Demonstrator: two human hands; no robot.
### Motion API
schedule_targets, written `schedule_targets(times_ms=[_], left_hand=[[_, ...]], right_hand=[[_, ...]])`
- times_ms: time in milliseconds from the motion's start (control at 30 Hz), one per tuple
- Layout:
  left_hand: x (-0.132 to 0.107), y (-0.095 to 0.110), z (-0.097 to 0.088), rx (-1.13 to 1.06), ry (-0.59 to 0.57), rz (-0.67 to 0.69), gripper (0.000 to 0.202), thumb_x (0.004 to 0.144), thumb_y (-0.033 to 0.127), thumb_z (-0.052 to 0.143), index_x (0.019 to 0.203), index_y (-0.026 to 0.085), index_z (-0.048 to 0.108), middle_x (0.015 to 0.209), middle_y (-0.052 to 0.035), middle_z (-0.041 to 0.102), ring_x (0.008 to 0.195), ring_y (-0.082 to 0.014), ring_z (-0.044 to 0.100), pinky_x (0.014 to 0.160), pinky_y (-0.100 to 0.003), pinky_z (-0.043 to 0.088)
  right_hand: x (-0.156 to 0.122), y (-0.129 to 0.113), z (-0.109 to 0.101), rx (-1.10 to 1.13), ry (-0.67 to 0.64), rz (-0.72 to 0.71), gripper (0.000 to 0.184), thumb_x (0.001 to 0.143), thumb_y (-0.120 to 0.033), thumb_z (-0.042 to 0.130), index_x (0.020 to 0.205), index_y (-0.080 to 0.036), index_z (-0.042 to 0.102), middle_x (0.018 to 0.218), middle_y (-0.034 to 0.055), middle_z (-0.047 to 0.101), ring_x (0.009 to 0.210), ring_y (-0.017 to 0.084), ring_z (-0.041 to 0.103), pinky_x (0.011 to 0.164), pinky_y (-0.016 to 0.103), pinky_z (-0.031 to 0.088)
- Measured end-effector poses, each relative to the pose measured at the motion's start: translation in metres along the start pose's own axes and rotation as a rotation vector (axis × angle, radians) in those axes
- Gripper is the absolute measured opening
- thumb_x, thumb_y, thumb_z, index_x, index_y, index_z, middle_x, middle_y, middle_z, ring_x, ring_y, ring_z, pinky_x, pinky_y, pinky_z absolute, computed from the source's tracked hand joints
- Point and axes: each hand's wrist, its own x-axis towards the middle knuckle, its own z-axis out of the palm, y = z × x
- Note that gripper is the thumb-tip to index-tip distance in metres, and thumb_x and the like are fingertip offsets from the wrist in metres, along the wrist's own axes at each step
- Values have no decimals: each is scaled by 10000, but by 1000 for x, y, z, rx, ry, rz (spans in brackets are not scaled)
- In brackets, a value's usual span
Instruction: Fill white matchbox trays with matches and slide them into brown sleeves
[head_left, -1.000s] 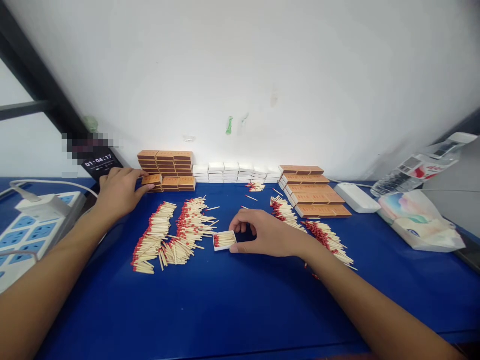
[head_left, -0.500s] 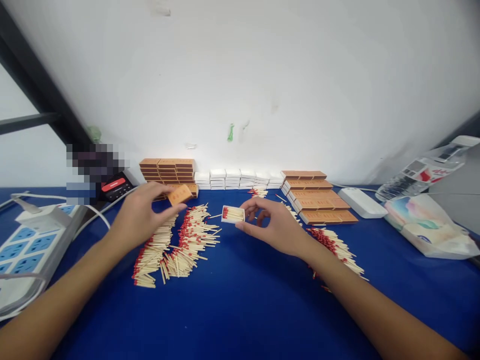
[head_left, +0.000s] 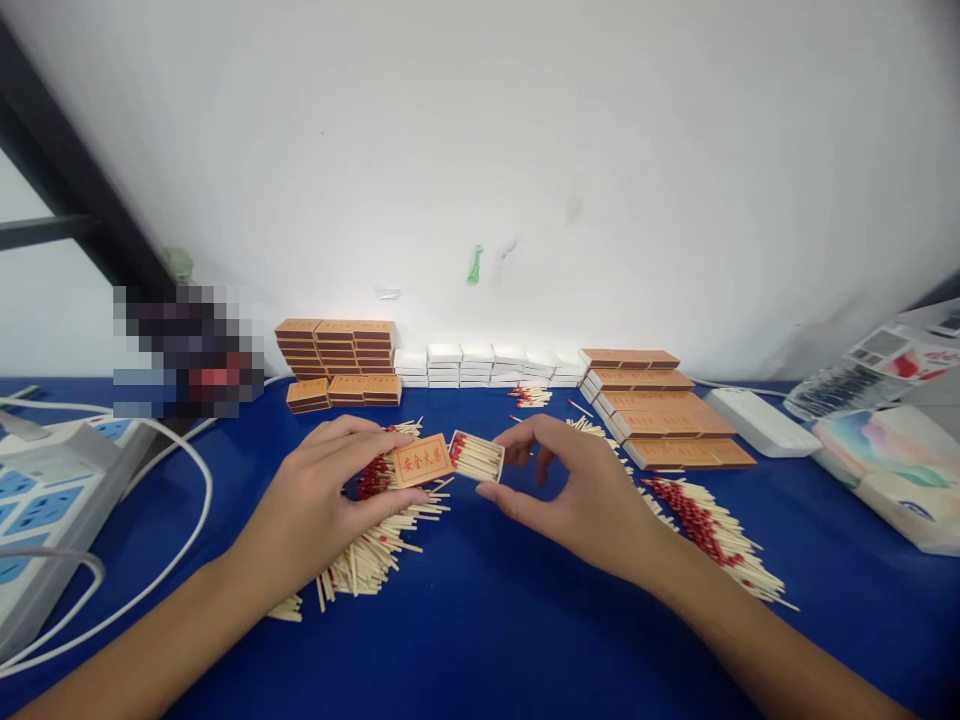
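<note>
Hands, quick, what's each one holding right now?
Left hand: closed on the orange matchbox sleeve.
Right hand: fingers pinch the white tray of matches.

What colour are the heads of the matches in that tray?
Red, on pale sticks in the tray; head view.

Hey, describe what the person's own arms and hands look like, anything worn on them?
Both forearms are bare right to the bottom edge of the picture: no sleeves show. The left hand and the right hand wear no gloves, and no rings, watch, bracelet or bands can be seen on the fingers or wrists. The nails look short and unpainted, though they are small in this view.
</note>
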Motion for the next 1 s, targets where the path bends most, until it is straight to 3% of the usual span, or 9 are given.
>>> schedule_targets(times_ms=[333, 667, 800, 1000], left_hand=[[0, -5, 2, -95, -46, -71, 445, 939, 601, 840, 1296, 338, 807, 1198, -26, 822, 1046, -217, 798, 954, -350, 687], [3, 7, -1, -99, 18, -67, 457, 927, 654, 826, 1243, 324, 824, 1140, -22, 836, 996, -203, 811, 905, -332, 690], [2, 18, 1, -135, 19, -49, 440, 887, 650, 862, 1170, 314, 834, 1054, -3, 848, 952, -200, 805, 869, -332, 684], [0, 30, 3, -195, 57, -18, 472, 813, 619, 931, 1143, 298, 827, 983, 1, 830, 873, -191, 785, 786, -329, 659]], right_hand=[[4, 3, -11, 110, -184, 30, 256, 909, -430, 882, 1089, -303, 753, 977, 8, 786, 767, 185, 686, 678, 338, 569], [2, -1, -4, 226, -133, 80, 301, 879, -402, 919, 1126, -298, 782, 903, -13, 781, 735, 171, 688, 667, 322, 581], [-1, -9, 1, 333, -174, 133, 302, 860, -391, 948, 1124, -315, 823, 919, -15, 817, 758, 178, 698, 678, 320, 589], [-10, -22, 15, 452, -180, 176, 382, 910, -440, 910, 1265, -324, 830, 949, -19, 854, 805, 192, 734, 728, 332, 609]])
